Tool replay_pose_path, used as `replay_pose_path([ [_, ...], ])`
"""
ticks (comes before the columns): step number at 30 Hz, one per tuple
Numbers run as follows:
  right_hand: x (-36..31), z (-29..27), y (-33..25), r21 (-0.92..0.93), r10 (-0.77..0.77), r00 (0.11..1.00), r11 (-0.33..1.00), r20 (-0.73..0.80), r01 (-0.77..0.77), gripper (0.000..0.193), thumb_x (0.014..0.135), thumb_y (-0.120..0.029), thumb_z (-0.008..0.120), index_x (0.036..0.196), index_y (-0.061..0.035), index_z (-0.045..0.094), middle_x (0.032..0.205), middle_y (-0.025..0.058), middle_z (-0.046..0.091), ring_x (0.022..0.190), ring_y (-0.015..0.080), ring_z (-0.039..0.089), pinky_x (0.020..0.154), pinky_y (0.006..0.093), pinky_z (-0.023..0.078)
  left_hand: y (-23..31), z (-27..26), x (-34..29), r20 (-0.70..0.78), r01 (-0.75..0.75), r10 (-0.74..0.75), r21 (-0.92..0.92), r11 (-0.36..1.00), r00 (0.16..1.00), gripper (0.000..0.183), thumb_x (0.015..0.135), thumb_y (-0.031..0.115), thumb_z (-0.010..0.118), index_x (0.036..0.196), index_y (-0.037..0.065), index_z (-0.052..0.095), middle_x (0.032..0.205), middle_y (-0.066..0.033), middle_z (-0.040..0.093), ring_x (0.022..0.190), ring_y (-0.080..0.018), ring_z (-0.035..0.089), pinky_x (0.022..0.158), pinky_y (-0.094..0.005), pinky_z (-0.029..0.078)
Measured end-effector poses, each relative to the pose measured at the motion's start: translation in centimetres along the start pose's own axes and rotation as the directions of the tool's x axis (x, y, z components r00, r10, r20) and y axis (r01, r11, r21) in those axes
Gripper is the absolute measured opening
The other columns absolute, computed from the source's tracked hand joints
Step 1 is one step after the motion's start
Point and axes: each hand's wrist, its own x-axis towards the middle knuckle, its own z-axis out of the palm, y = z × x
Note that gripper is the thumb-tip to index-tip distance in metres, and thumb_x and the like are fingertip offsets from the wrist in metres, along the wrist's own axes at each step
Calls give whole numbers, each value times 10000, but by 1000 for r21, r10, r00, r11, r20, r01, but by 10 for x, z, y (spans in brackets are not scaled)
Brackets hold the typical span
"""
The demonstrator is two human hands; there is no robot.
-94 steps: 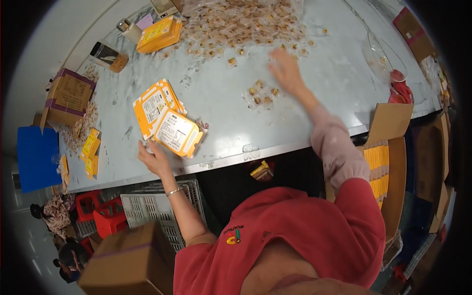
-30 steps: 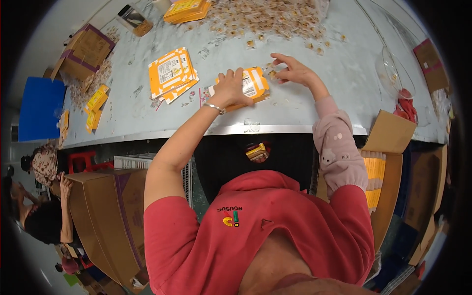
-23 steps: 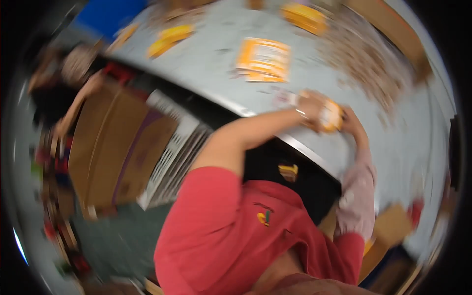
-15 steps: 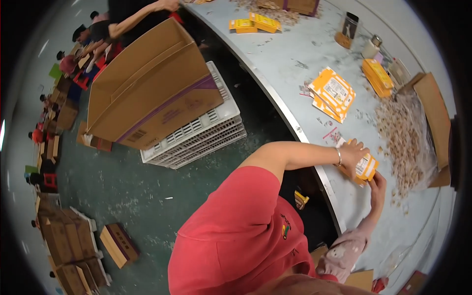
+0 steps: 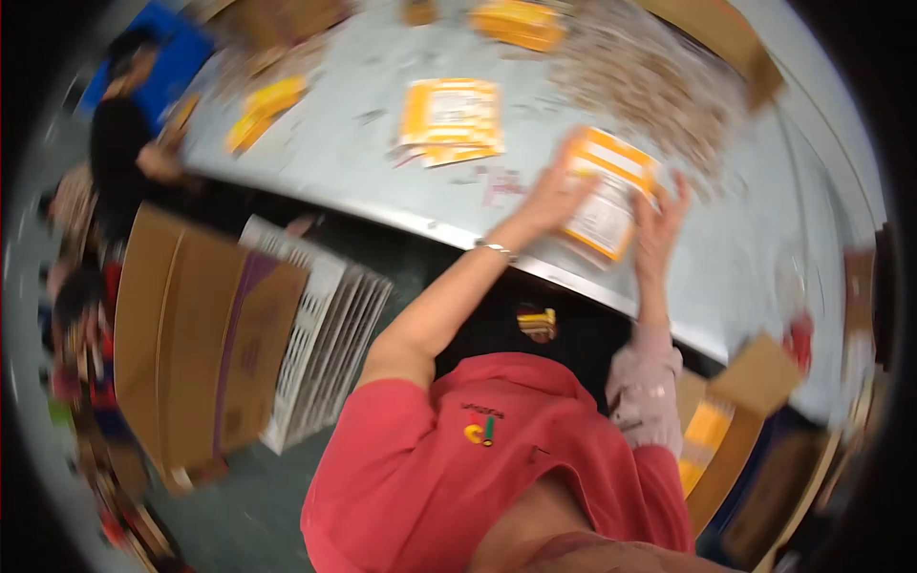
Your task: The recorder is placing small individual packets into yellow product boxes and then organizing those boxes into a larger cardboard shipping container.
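Note:
Just past the table's near edge, a flat orange-and-white carton [image 5: 607, 215], or a thin stack of them, is held between my two hands. My left hand [image 5: 557, 199], with a bracelet at the wrist, grips its left side with the fingers over the top face. Against its right edge presses my right hand [image 5: 659, 224], fingers pointing up and slightly apart; some blur softens them. A pile of similar orange-and-white flat cartons [image 5: 451, 115] lies to the left. Between pile and hands is a small clear bag with pinkish-red print [image 5: 499, 186].
Beyond my hands spreads a heap of small tan pieces [image 5: 640, 86], beside stacked yellow cartons [image 5: 519, 24]. An open cardboard box [image 5: 755, 377] holding yellow cartons stands at lower right. A large carton [image 5: 201, 334] leans by a white crate [image 5: 330, 325] at left. Another person [image 5: 124, 143] works at far left.
My view has swung to the right, so the table now lies across the top. Both hands still hold the carton, which now shows its broad face more fully.

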Motion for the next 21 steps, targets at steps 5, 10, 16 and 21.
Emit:
replay_pose_path([
  [5,-7,-4,-27,476,457,880,749,134,-461,166,907,-158,560,980,-8,551,925,13,551,803,64,505,699,199,433,-7,25,-3,-7,150,-151,-47,988,989,355,952,291,428,1223,68,378,995,-160,608,910,-235,594,795,-340,463],
  [10,-26,-3,-3,728,543,836,542,79,-420,100,879,-95,548,921,-42,475,879,22,534,755,59,483,676,205,425,1,41,-4,20,318,-322,-231,920,947,173,934,214,455,1010,64,415,750,-40,561,632,-81,464,575,-221,395],
  [16,-39,8,15,817,509,859,519,-59,-252,149,796,2,508,920,-46,442,883,41,533,800,80,481,745,221,411,15,45,-18,10,258,-272,-353,899,962,400,806,21,505,1159,61,321,963,-99,571,803,-136,532,710,-258,449],
  [21,-43,-20,0,809,544,828,419,139,-412,240,763,-25,468,1002,-30,476,936,50,538,871,104,497,810,231,406,-26,29,-46,290,260,-221,-103,960,931,427,802,71,612,1166,44,390,1110,-108,529,1013,-174,525,884,-294,431],
])
